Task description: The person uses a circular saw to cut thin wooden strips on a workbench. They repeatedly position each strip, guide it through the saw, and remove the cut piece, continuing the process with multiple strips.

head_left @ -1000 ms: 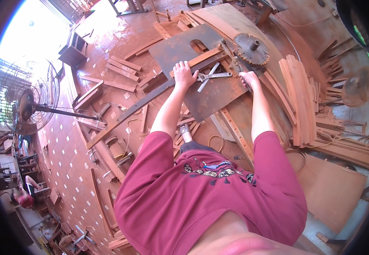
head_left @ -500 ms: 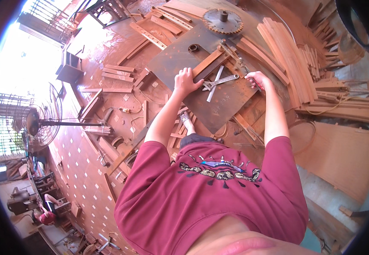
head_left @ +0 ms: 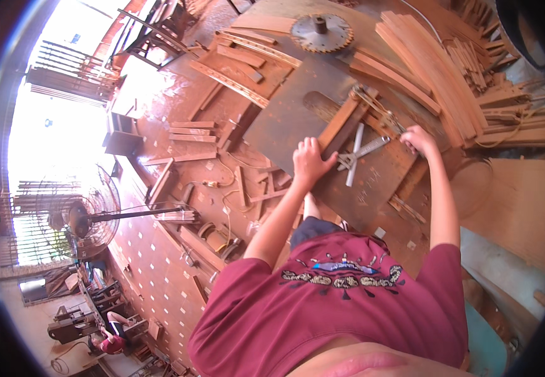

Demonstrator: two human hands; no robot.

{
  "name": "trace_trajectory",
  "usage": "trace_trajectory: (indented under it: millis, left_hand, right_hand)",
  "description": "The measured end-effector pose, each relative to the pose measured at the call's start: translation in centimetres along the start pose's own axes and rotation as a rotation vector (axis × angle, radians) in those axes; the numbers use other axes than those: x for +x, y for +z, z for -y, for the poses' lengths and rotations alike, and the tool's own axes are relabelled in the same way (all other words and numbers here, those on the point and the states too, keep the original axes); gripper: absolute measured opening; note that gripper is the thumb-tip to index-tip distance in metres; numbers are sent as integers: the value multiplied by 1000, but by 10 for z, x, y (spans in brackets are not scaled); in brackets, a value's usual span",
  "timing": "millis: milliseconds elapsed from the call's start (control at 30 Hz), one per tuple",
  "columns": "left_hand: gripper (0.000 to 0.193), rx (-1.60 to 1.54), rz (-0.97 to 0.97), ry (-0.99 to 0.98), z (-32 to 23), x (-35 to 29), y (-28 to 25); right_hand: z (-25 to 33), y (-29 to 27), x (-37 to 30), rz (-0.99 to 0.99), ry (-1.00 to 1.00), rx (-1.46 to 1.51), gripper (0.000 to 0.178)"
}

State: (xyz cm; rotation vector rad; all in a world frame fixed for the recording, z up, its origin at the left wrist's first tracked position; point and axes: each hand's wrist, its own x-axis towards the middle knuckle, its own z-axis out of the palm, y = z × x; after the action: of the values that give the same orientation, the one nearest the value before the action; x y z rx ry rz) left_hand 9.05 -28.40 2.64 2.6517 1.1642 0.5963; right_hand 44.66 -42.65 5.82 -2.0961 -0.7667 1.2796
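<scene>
A dark metal saw table [head_left: 285, 116] lies in front of me, with a long slot in its top. Across it runs a wooden fence bar [head_left: 341, 124] with metal fittings [head_left: 382, 113] at its far end. My left hand [head_left: 310, 162] grips the near end of the bar, thumb stretched out. Beside the fittings, my right hand [head_left: 418, 139] is closed; what its fingers hold is too small to make out. Between the hands, an adjustable wrench [head_left: 371, 147] lies across a pale flat strip [head_left: 354, 164] on the table.
A toothed circular saw blade [head_left: 322, 34] lies flat beyond the table. Long boards [head_left: 432, 78] are stacked to the right. Wood offcuts [head_left: 192, 132] and cables litter the floor at left, near a standing fan [head_left: 81, 218]. Another person [head_left: 112, 342] is far off at lower left.
The whole view has shifted, so table and hands appear lower and farther right. The dark ring in the table slot no longer shows. Both hands stay at the bar and its fittings.
</scene>
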Motion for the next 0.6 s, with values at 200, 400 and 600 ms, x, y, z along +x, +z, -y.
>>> trace_trajectory:
  millis: [200,400,600]
  left_hand:
    - [60,0,97,-31,9,11,-9]
    - [61,7,55,-12,54,32,-11]
    - [61,11,88,-13,115,71,-19]
  right_hand:
    - [26,17,-4,-98,28,-87,12]
    - [61,36,25,-49,15,-56,12]
    - [109,66,68,-22,-13,-1,14]
